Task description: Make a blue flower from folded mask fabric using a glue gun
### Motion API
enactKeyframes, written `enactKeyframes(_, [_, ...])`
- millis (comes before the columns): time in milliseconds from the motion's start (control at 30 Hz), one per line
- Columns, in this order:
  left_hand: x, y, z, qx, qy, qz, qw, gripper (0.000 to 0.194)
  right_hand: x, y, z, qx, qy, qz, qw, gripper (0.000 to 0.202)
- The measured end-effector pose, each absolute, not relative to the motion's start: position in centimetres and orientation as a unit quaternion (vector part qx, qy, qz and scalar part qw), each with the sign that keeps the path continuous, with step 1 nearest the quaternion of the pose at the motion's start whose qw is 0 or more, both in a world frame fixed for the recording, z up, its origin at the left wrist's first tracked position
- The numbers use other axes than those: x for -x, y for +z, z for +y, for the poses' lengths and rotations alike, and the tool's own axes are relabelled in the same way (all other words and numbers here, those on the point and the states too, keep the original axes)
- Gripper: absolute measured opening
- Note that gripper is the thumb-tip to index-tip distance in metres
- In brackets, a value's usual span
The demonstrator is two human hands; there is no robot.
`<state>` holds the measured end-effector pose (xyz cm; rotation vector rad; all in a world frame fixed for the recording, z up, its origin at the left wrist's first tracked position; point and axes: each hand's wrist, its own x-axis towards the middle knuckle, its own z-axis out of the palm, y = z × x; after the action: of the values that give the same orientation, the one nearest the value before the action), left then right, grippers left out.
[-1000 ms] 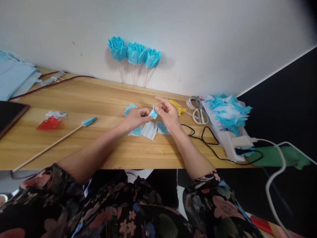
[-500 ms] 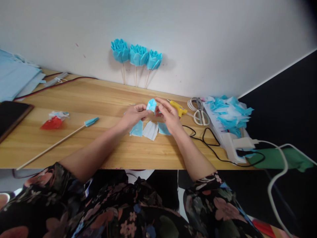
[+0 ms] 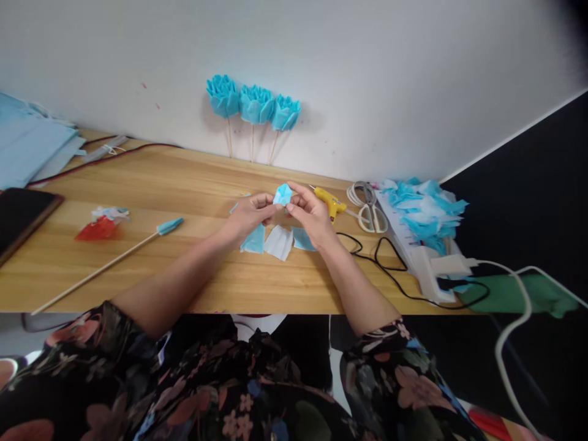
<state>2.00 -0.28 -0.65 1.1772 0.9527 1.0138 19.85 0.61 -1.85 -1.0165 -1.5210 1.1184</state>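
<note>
Between my two hands, above the table, is a small folded piece of light blue mask fabric (image 3: 282, 195). My left hand (image 3: 254, 212) pinches its left lower edge between thumb and fingers. On the other side, my right hand (image 3: 313, 211) grips the right edge, with the index finger at the top corner and the thumb below. Under the hands lie a blue fabric piece (image 3: 253, 240), a white fabric piece (image 3: 279, 242) and another blue piece (image 3: 303, 239), which the right hand partly covers. A further scrap peeks out behind the left hand.
Blue fabric flowers (image 3: 256, 104) on sticks lean against the wall. A yellow glue gun (image 3: 329, 203), scissors (image 3: 373, 218) and a black cable (image 3: 390, 269) lie right, near a scrap pile (image 3: 427, 208). Left are a blue-tipped stick (image 3: 101, 269), a red packet (image 3: 98, 228) and masks (image 3: 34, 144).
The right fingers have closed in on the blue piece's right edge. The piece has shifted slightly right and turned, showing a wider face. The left hand keeps its pinch.
</note>
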Motion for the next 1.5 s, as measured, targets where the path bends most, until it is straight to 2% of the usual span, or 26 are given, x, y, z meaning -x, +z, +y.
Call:
enactKeyframes(467, [-2.0, -0.6, -0.2, -0.505, 0.438, 0.420, 0.613, 0.020, -19.8, -1.8, 0.6, 0.427, 0.456, -0.617, 0.479, 0.054])
enactKeyframes(633, [-1.9, -0.4, -0.3, -0.509, 0.441, 0.426, 0.604, 0.018, -19.7, -1.4, 0.3, 0.433, 0.466, -0.615, 0.467, 0.049])
enactKeyframes(833, [-1.9, -0.5, -0.3, -0.512, 0.437, 0.423, 0.607, 0.020, -19.7, -1.8, 0.5, 0.426, 0.459, -0.625, 0.466, 0.055])
enactKeyframes(1033, [-2.1, -0.8, -0.1, -0.502, 0.436, 0.405, 0.627, 0.024, -19.8, -2.1, 0.8, 0.412, 0.464, -0.609, 0.494, 0.049])
enactKeyframes(1200, [-2.0, -0.9, 0.0, -0.506, 0.439, 0.424, 0.609, 0.020, -19.7, -2.0, 0.6, 0.424, 0.459, -0.622, 0.472, 0.051])
enactKeyframes(1500, [-2.1, -1.2, 0.0, -0.528, 0.431, 0.410, 0.606, 0.020, -19.6, -1.1, 0.1, 0.432, 0.471, -0.605, 0.474, 0.042])
